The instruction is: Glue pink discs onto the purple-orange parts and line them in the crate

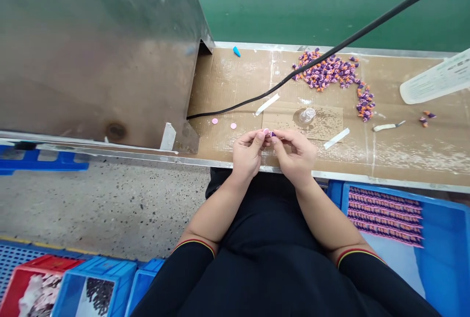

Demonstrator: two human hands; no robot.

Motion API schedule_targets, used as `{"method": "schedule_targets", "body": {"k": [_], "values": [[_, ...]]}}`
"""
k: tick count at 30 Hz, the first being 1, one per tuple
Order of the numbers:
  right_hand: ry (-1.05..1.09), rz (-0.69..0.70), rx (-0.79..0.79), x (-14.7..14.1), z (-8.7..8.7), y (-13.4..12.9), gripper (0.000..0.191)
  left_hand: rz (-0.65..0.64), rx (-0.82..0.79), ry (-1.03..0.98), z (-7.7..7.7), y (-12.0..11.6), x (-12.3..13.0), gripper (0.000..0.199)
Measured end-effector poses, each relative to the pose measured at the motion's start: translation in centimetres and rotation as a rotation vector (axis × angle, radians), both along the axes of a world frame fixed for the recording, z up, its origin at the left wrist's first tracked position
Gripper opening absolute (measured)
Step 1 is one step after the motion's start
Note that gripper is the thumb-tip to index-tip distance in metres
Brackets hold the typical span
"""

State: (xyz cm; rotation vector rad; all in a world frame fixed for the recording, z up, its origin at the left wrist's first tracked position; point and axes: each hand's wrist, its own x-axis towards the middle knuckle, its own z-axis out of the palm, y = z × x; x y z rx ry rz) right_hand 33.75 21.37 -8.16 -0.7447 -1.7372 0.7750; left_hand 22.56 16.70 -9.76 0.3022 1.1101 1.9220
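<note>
My left hand (248, 153) and my right hand (295, 153) meet above the bench's front edge, their fingertips pinching a small pink disc (266, 131) against a small purple piece (272, 134). The pink disc seems to sit in my left fingertips and the purple piece in my right, though the fingers hide most of both. Two loose pink discs (215, 121) lie to the left of my hands. Farther back spreads a heap of purple-and-orange pieces (330, 69). A clear plastic cap (306, 115) stands just beyond my right hand.
The cardboard-covered workbench (235, 82) holds white strips (267, 105), a small knife (388, 126), a blue cone (237, 51) and a paper sheet (436, 78). A black cable (293, 78) crosses above it. A steel panel (91, 47) stands left. A blue crate (385, 216) with purple rows sits lower right.
</note>
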Motion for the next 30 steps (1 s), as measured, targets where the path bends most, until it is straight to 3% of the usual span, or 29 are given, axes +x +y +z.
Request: {"method": "schedule_targets", "body": {"k": [9, 17, 25, 30], "values": [[-0.026, -0.027, 0.155, -0.1, -0.2, 0.2, 0.016, 0.015, 0.018, 0.033, 0.4, -0.1, 0.3, 0.041], [-0.057, -0.037, 0.111, -0.1, -0.1, 0.1, 0.012, 0.027, 0.003, 0.069, 0.1, -0.1, 0.3, 0.044], [0.128, -0.007, -0.203, -0.4, -0.6, -1.0, 0.012, 0.137, 0.0, 0.159, 0.0, 0.0, 0.9, 0.043], [0.237, 0.05, -0.399, -0.9, -0.4, -1.7, 0.024, 0.169, -0.015, 0.276, -0.5, -0.2, 0.8, 0.045]]}}
